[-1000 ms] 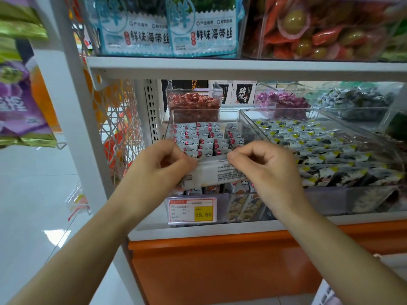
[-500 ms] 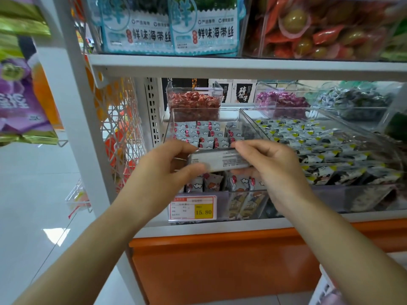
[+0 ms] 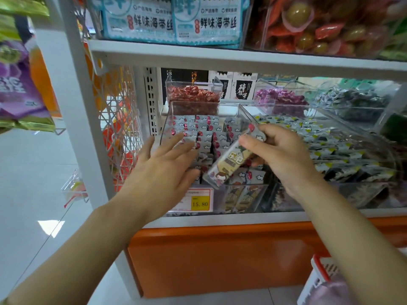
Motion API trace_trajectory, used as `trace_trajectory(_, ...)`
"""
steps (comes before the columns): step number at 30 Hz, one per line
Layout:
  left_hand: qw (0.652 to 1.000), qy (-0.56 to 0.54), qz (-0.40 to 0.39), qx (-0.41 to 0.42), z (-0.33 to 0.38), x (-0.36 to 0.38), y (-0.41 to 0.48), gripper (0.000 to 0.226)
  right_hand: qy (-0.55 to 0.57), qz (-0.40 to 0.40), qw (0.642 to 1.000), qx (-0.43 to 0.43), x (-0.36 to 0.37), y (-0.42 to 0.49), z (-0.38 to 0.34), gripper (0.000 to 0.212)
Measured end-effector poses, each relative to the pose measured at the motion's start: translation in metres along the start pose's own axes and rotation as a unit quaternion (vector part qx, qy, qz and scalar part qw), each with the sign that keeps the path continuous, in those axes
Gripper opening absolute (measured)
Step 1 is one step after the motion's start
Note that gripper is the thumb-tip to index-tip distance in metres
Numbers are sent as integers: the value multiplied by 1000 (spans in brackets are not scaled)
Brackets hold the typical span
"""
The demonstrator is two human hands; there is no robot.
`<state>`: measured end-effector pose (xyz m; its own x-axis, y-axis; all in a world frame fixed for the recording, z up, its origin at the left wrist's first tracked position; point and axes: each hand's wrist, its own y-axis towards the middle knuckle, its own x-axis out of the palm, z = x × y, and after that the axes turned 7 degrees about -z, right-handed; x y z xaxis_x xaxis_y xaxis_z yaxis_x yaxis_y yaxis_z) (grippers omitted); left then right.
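Snack packet [image 3: 231, 164] now tilted steeply over the front of the clear bin [image 3: 244, 185], no longer level between both hands, right hand [image 3: 284, 159] pinching its upper end, left hand [image 3: 163, 170] released, fingers spread, over the bin's left side.

Left hand lets go of the packet

The left hand [image 3: 163, 170] now spreads open beside the snack packet [image 3: 231, 162], which the right hand [image 3: 279, 155] alone pinches, tilted with its printed front showing.
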<state>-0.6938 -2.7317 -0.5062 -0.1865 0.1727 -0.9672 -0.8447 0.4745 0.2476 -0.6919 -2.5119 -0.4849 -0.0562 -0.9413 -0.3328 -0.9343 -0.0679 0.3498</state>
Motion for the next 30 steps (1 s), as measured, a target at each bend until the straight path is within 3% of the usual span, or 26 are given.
trace_trajectory(5,997,62,-45,-8,-3,11,-1,72,-57,14,998,-27,5,2,0,19)
trace_trajectory(9,999,29,-27,-10,-3,10,0,57,-197,-41,978,-55,18,0,3,33)
trace_trajectory(11,999,25,-22,-14,-3,9,1,51,-244,-34,966,-71,27,-2,5,41)
trace_trajectory(14,999,21,-14,-20,-4,8,1,47,-278,-14,955,-101,41,-6,5,36)
trace_trajectory(19,1000,-1,-4,-18,-5,8,0,46,-467,-89,872,-120,47,-7,7,40)
trace_trajectory(22,1000,-8,-5,-20,-6,8,0,45,-437,-88,886,-129,43,-5,6,28)
trace_trajectory(26,1000,-24,5,-17,-6,6,1,43,-345,-4,932,-111,36,8,4,18)
trace_trajectory(30,999,-43,14,-16,-5,5,2,44,-397,-12,913,-89,37,20,5,12)
